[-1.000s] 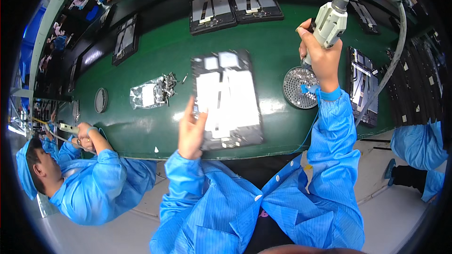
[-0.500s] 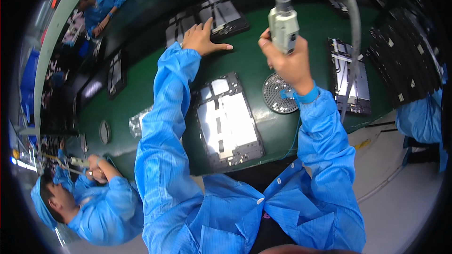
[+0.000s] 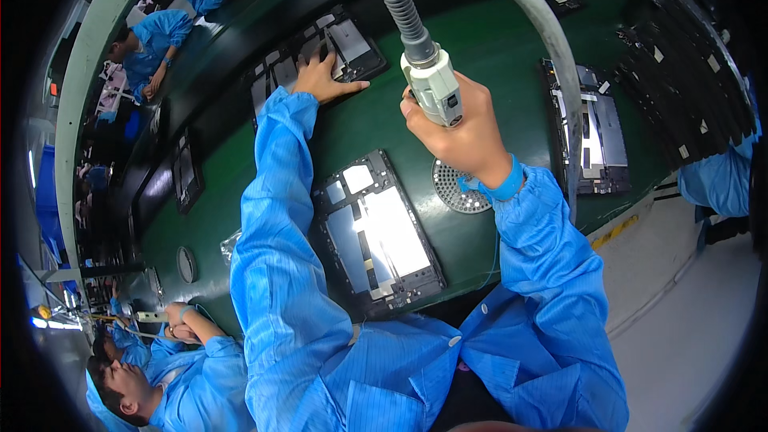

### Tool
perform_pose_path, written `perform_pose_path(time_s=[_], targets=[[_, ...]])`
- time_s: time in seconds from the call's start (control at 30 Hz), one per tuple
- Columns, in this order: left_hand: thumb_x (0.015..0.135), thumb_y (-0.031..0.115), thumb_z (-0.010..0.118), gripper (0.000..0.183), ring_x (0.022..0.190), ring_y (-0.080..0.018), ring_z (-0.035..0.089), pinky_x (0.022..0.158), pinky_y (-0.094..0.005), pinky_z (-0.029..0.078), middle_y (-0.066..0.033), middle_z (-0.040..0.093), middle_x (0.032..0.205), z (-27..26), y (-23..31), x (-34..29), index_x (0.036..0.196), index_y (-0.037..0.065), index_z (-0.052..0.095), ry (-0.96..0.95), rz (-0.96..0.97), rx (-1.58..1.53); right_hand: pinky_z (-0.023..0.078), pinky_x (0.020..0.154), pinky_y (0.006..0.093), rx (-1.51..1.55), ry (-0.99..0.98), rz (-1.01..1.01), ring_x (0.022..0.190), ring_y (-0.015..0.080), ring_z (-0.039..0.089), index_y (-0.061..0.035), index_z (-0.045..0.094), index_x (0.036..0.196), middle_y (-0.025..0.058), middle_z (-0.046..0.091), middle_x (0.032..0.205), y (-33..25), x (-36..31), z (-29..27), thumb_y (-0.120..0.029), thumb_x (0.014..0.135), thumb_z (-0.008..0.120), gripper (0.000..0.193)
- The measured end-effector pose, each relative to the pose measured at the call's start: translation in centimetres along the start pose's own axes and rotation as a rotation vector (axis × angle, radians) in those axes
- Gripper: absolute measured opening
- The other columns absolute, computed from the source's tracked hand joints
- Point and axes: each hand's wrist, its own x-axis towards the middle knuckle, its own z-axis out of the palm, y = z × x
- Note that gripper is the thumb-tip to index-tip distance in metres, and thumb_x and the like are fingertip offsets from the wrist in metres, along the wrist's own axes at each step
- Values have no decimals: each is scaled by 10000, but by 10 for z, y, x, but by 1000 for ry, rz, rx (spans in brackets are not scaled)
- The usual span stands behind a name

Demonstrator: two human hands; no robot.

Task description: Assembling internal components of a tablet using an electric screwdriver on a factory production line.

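Note:
My right hand point(image 3: 462, 132) is wrapped round the pale body of an electric screwdriver point(image 3: 433, 84), whose ribbed grey cable sleeve rises from it. The tool's tip is hidden behind the hand. My left hand point(image 3: 322, 82) rests with spread fingers over the near side of dark tablet-like units point(image 3: 349, 42) at the far side of the bench. Nearest me lies an opened tablet-like unit point(image 3: 382, 228), face up with silvery panels and a dark frame, touched by neither hand. Beside it, under my right wrist, sits a round perforated metal tray point(image 3: 458, 188).
A thick grey hose point(image 3: 552, 40) arches over the right side. Beneath it lies another opened unit point(image 3: 594, 132), with a row of dark panels point(image 3: 680, 92) farther right. A small round dish point(image 3: 186, 265) stands at left. Co-workers in blue point(image 3: 180, 384) sit along the left.
The view has shifted a little. My right hand has come slightly leftward with the screwdriver, which now leans more. My left hand stays by the far units, fingers still spread.

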Motion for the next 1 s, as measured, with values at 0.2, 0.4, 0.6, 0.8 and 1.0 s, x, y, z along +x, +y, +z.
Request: perform_pose_path(time_s=[0.2,0.4,0.6,0.8,1.0], targets=[[572,788,767,1239,1419,-486,331,1207,-578,153,-347,360,1499,2,-4,7,1440,-45,472,-37,61,-57,485,600,362,8,-9,-35,649,234,618,6,632,875,118,628,761,5,-5,5,-105,765,722,180],[495,778,824,1430,1465,-570,122,1207,-538,209,-410,118,1567,19,-19,15,1587,73,228,172,4,-20,497,629,364,4,-3,-22,679,238,621,0,642,914,130,632,790,4,-5,3,-108,775,721,193],[518,621,904,1344,1461,-500,201,1212,-498,244,-334,193,1567,-2,-8,3,1550,35,275,290,115,-154,498,632,341,-19,34,-227,677,211,627,-22,681,1019,109,640,807,0,0,7,-87,789,729,244],[581,607,889,1267,1440,-456,285,1201,-464,272,-315,255,1540,12,63,57,1520,-14,308,319,266,-115,526,659,387,98,-42,-141,724,274,649,-13,648,974,119,652,835,13,-5,9,-77,749,712,243],[622,611,872,1265,1437,-498,266,1210,-478,238,-335,316,1523,24,140,124,1511,-70,285,248,413,-208,533,680,433,67,42,-224,760,383,649,-5,619,944,171,632,837,16,-3,2,-95,695,743,293]])
